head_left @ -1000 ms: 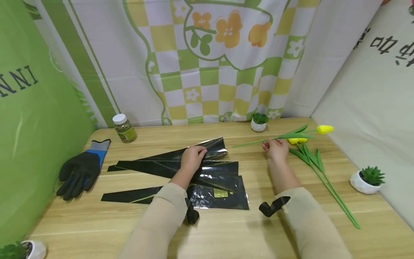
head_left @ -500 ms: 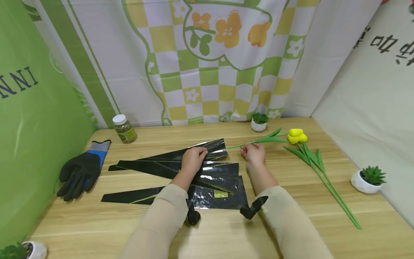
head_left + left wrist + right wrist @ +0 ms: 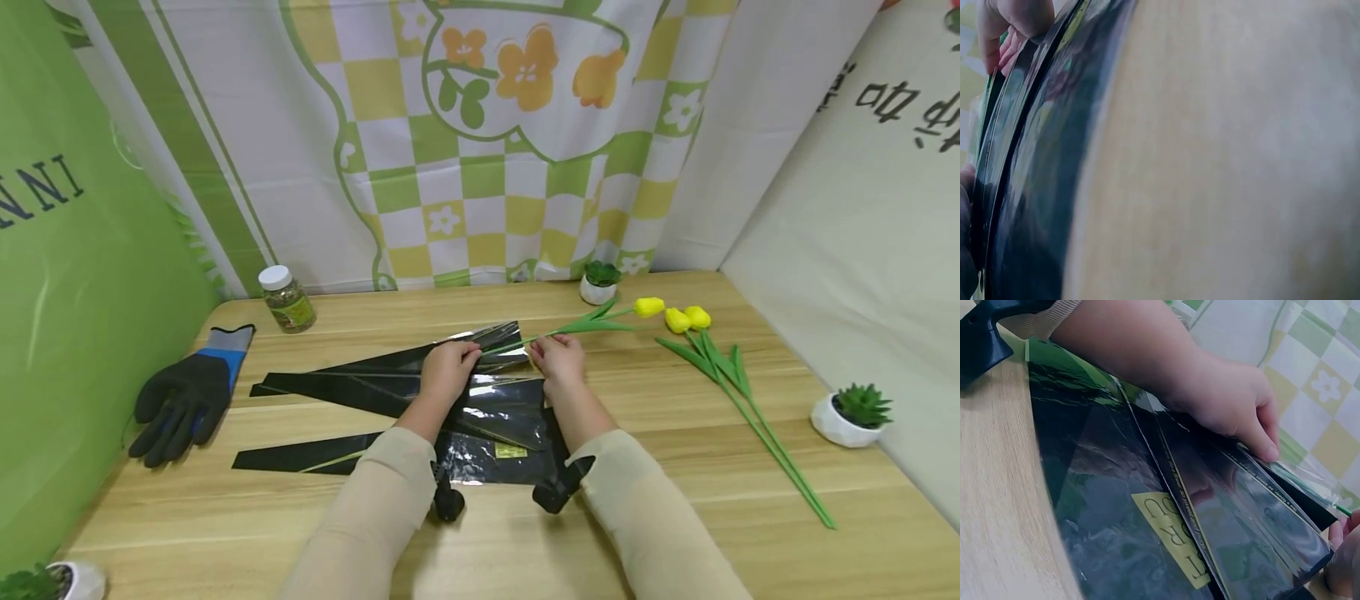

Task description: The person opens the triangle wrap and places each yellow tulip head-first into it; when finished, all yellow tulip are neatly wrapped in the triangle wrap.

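Black clear-fronted flower sleeves (image 3: 510, 406) lie fanned out on the table, wide ends to the right. My left hand (image 3: 446, 367) pinches the edge of the topmost sleeve near its wide mouth; the right wrist view shows the thumb of this left hand (image 3: 1229, 394) on the film edge. My right hand (image 3: 561, 360) pinches the green stem of a yellow artificial tulip (image 3: 648, 307) at the mouth. The stem's lower end reaches into the sleeve toward my left hand, its tip hidden. In the left wrist view, my right hand (image 3: 1019, 19) is partly cut off.
Two more yellow tulips (image 3: 686, 319) lie on the right. A dark work glove (image 3: 191, 392) and a white-lidded jar (image 3: 288, 300) are on the left. Small potted plants stand at the back (image 3: 598, 283), the right (image 3: 851, 415) and the front left corner (image 3: 75, 579).
My right hand has moved left with the tulip, bringing its stem from outside the topmost sleeve into the mouth. My left hand has stayed on the sleeve.
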Demonstrator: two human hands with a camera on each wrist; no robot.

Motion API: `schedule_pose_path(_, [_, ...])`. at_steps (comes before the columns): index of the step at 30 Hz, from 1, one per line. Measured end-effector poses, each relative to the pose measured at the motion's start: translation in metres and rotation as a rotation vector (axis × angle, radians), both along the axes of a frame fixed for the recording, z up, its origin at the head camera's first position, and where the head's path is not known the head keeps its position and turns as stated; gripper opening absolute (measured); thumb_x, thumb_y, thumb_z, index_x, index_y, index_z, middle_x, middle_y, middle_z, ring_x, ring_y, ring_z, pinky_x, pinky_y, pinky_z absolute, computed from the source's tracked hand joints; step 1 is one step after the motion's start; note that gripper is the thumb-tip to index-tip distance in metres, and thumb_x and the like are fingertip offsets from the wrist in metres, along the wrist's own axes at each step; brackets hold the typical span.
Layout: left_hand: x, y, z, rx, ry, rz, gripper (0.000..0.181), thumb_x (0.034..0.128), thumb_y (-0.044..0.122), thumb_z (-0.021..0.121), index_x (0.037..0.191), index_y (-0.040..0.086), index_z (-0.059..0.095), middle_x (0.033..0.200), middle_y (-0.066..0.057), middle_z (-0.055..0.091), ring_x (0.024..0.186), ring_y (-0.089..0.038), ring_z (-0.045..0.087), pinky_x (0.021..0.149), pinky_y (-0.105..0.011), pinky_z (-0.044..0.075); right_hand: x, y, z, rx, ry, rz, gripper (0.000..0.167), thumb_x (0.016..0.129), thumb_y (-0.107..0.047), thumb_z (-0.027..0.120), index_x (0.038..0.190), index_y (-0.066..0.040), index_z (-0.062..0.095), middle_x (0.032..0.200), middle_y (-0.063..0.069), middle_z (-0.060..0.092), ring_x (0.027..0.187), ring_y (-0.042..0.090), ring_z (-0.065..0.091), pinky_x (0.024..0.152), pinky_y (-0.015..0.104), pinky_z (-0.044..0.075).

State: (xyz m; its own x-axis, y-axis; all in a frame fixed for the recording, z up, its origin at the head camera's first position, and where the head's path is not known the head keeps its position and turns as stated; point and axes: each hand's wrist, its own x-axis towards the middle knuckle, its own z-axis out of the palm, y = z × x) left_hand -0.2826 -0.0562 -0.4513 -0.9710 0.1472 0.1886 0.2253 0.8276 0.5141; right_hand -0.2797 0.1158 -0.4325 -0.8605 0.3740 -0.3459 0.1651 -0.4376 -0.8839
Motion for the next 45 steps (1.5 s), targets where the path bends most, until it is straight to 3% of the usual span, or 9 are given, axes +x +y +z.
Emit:
schedule_pose_path(6, [0.001,0.001,-0.001,0.002,-0.015,-0.007,0.027,0.0983,0.029,0.06,0.118,0.017,0.073,0.117,-0.003,0.073,0.11,-0.024,0.067,0.097,-0.041,0.054,0.001,-0.004,0.001,0.026,-0.037,0.055,0.044,0.094,0.004,0.056,0.135,0.008,0.04,0.112,0.015,0.057,0.086,0.013,0.063,0.071,0.012,0.056])
schedule_pose_path(13, [-0.002,0.001,-0.003,-0.042,0.001,-0.011,0.024,0.0984,0.03,0.059,0.113,0.018,0.075,0.112,-0.002,0.074,0.105,-0.023,0.069,0.095,-0.041,0.054,0.002,-0.002,0.002,0.017,-0.052,0.073,0.033,0.094,0.003,0.058,0.125,0.007,0.047,0.092,0.006,0.059,0.071,0.005,0.065,0.067,0.013,0.056])
schedule_pose_path(18, [-0.002,0.002,-0.004,-0.087,0.023,-0.008,0.023,0.0981,0.03,0.06,0.11,0.018,0.076,0.109,-0.002,0.075,0.102,-0.023,0.07,0.092,-0.04,0.055,0.004,-0.001,0.004,0.006,-0.08,0.088,0.028,0.095,0.002,0.056,0.121,0.004,0.047,0.1,0.01,0.06,0.07,0.004,0.064,0.067,0.013,0.056])
schedule_pose_path(28, [-0.001,0.001,-0.004,-0.122,0.053,-0.012,0.022,0.0976,0.029,0.061,0.106,0.016,0.077,0.105,-0.002,0.075,0.098,-0.023,0.07,0.089,-0.04,0.056,0.007,0.01,0.007,-0.001,-0.136,0.187,0.045,0.098,0.001,0.052,0.141,0.006,0.043,0.119,0.014,0.062,0.074,0.003,0.064,0.074,0.013,0.056])
schedule_pose_path(36, [-0.001,0.001,-0.003,-0.133,0.026,-0.011,0.023,0.0988,0.03,0.058,0.106,0.017,0.076,0.104,-0.002,0.075,0.096,-0.023,0.07,0.086,-0.041,0.056,0.011,0.023,0.008,0.002,-0.184,0.204,0.035,0.095,0.0,0.056,0.13,0.007,0.057,0.089,0.007,0.065,0.072,0.008,0.065,0.074,0.017,0.058])
schedule_pose_path(40, [-0.001,0.001,-0.004,-0.14,0.013,-0.01,0.023,0.0991,0.029,0.058,0.109,0.018,0.075,0.107,-0.002,0.075,0.099,-0.023,0.07,0.088,-0.04,0.056,0.017,0.033,0.015,0.073,-0.161,0.22,0.036,0.096,-0.006,0.057,0.13,0.006,0.056,0.088,0.007,0.065,0.073,0.008,0.065,0.072,0.017,0.058])
schedule_pose_path(45, [-0.002,0.001,-0.006,-0.147,0.013,-0.014,0.024,0.0991,0.03,0.058,0.109,0.018,0.075,0.108,-0.001,0.075,0.1,-0.022,0.07,0.089,-0.04,0.056,0.018,0.053,0.018,0.239,-0.151,0.144,0.04,0.098,-0.012,0.055,0.136,0.001,0.051,0.093,0.006,0.061,0.069,0.003,0.062,0.063,0.015,0.056])
